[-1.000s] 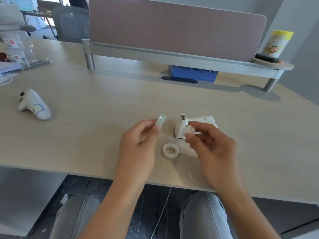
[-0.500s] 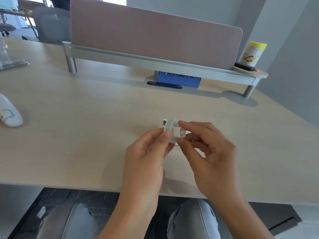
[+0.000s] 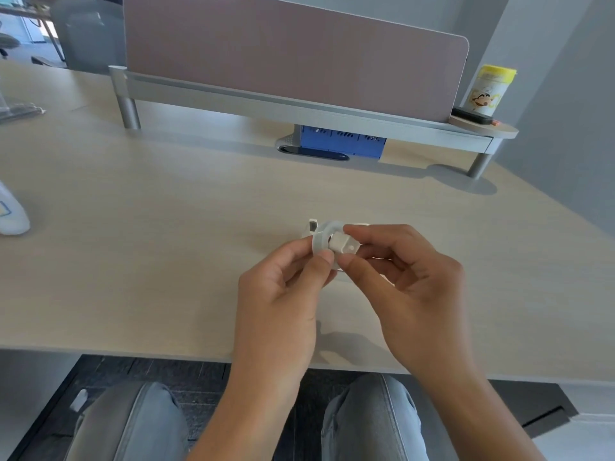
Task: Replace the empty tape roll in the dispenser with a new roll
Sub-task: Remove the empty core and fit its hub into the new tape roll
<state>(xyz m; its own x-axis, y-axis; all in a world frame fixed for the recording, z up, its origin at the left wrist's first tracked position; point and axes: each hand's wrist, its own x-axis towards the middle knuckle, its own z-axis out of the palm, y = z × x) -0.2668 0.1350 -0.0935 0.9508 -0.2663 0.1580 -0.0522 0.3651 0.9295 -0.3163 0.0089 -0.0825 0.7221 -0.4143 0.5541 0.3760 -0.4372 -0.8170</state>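
My left hand point(image 3: 279, 301) pinches a whitish tape roll point(image 3: 320, 240) upright between thumb and fingers. My right hand point(image 3: 409, 287) grips a small white spool hub point(image 3: 346, 245) whose end sits at the roll's centre hole. Both are held just above the desk. Behind them stands the white tape dispenser point(image 3: 312, 225); only its cutter end shows, the rest is hidden by the roll and my fingers.
A white controller point(image 3: 10, 214) lies at the desk's left edge. Under the raised shelf point(image 3: 299, 108) at the back sits a blue box point(image 3: 342, 144), and a yellow-lidded canister point(image 3: 492, 91) stands on the shelf's right end. The desk's front edge point(image 3: 133, 352) runs just below my wrists.
My hands have come together: the hub in my right hand now meets the roll in my left. The view has shifted right, and the roll lying on the desk is out of sight.
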